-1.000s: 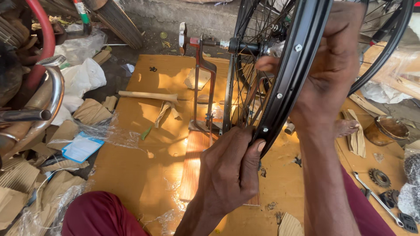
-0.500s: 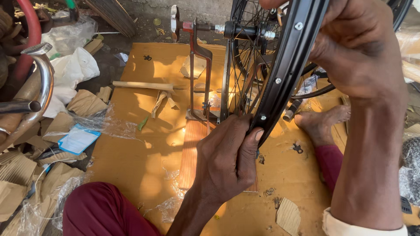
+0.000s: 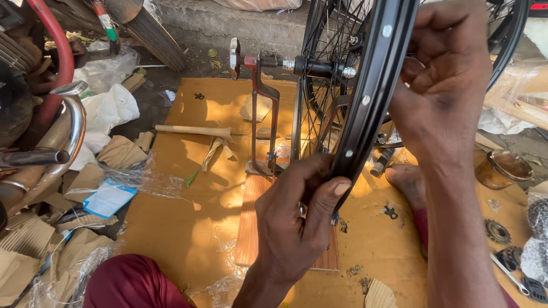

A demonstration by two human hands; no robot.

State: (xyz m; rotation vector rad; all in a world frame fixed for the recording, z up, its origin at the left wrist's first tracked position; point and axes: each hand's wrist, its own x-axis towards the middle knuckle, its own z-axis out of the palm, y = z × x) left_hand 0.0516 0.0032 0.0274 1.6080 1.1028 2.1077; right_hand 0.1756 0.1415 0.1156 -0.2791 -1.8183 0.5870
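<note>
Both hands close on the black bicycle rim (image 3: 374, 91): the left hand (image 3: 294, 222) pinches its lower edge between thumb and fingers, and the right hand (image 3: 442, 85) wraps its upper part, fingers curled toward the spokes (image 3: 319, 85). The wheel stands upright in a red truing stand (image 3: 265, 108), its hub axle (image 3: 311, 65) resting in the stand's arm, above a wooden plank (image 3: 254, 222) on the cardboard sheet (image 3: 188, 217) covering the floor. Steadying the rim well likely means keeping the pinch light, clear of the spoke holes. A wooden-handled hammer (image 3: 191, 131) lies near the sheet's far left edge; a sprocket (image 3: 498, 231) lies off its right edge.
</note>
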